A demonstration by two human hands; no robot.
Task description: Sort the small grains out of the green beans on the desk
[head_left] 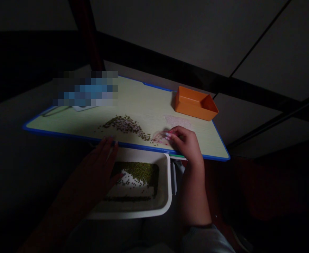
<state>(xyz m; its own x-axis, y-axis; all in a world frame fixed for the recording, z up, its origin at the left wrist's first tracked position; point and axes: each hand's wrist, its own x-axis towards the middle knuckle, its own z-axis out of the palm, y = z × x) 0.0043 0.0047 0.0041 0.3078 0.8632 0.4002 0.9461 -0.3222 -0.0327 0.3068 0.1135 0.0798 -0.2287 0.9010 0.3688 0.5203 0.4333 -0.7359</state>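
- Nearest the camera, a greyish sleeve [207,240] ends at the forearm leading to the right hand [187,140].
- Right thumb and fingers curl close together, low over the board [144,102]; whether anything is pinched between them is too dim to tell.
- Small dark and green grains [124,124] lie in a scattered band on the board, left of the right fingertips; its long axis slants toward them and the near edge.
- The right hand is nearer the band's thin end; the left hand [101,161] is nearer its broad end, just short of it, at the blue edge.
- Left fingers are apart, with no object visibly gripped, the thumb reaching over the white tray [168,182].
- Green grains [141,171] lie inside that tray, heaped toward its far side, with a thin line along the near side.
- Tiny pinkish bits [166,143] lie just beneath the right fingertips, beside a faint curved outline.
- A pale pinkish patch [178,121] lies beyond the right hand, near an upright orange box [196,114], which stands at the far right.
- Pixelation hides a bluish thing at the board's far left.
- The room is dim: large pale panels [170,28], a dark red post [87,35], deep shadow.
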